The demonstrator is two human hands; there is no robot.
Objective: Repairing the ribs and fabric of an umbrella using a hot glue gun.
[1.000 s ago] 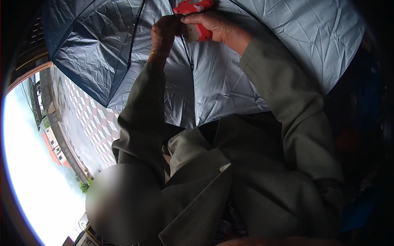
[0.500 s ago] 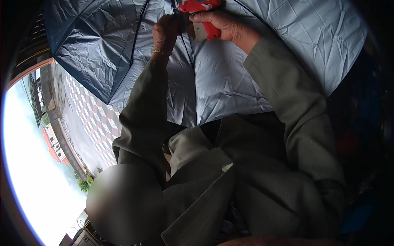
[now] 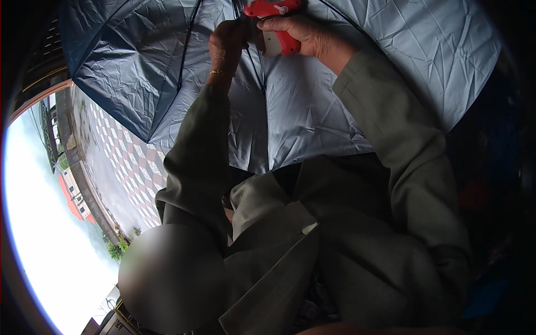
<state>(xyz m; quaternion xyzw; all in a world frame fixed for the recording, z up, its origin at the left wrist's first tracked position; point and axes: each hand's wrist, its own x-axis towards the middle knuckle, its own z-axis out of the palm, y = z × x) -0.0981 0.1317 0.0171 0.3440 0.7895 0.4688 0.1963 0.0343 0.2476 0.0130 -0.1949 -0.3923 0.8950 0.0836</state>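
Observation:
An umbrella (image 3: 312, 111) with a silvery-grey inner side lies spread over my lap, its dark ribs showing. My left hand (image 3: 228, 43), a gold bracelet at the wrist, is closed at a dark rib near the top middle. What its fingertips pinch is too small to make out. Just to the right, my right hand (image 3: 307, 36) grips a red and cream hand tool (image 3: 287, 42) with a small white lever on its upper part. The tool's front end is close to my left fingers. The tool's exact kind is not clear, and the picture's upper edge cuts off part of it.
Patterned paving (image 3: 131, 159) stretches beyond the umbrella on the left. A low wall, a building with an orange roof (image 3: 72, 195) and a green plant (image 3: 116, 249) are farther out. Dark, indistinct things fill the right side.
Hardly anything differs. My left hand and forearm have shifted very slightly to the right, and the rib beside them has moved a little too. The right hand keeps its grip on the tool.

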